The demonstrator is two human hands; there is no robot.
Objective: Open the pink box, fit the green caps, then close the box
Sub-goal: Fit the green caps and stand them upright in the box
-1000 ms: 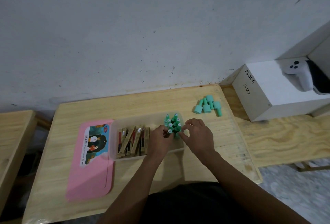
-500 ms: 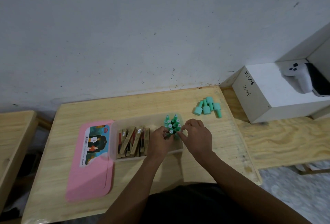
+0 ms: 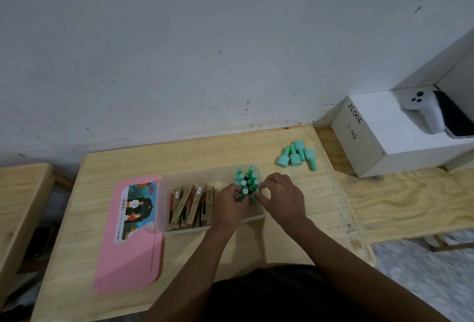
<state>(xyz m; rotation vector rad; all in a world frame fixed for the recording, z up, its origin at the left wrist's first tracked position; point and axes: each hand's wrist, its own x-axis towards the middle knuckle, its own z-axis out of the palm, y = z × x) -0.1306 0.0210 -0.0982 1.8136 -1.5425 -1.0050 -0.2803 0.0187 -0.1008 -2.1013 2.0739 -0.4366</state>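
Note:
The clear box (image 3: pixel 164 208) stands open on the wooden table, and its pink lid (image 3: pixel 133 257) lies flat to the left. Several green bottles (image 3: pixel 246 180) stand upright in the box's right end. My left hand (image 3: pixel 230 207) pinches the nearest bottle there. My right hand (image 3: pixel 282 197) is at the same cluster from the right, its fingers curled around the bottles; I cannot tell whether it holds a cap. Several loose green caps (image 3: pixel 297 155) lie on the table behind and right of the box.
Several gold and red flat packets (image 3: pixel 191 205) fill the box's left part. A white carton (image 3: pixel 379 137) with a white controller (image 3: pixel 423 111) on it sits at the right. A grey wall stands behind the table. A second wooden surface (image 3: pixel 20 193) lies at the left.
Both hands stay at the green bottles with only small finger movement. The view has shifted slightly.

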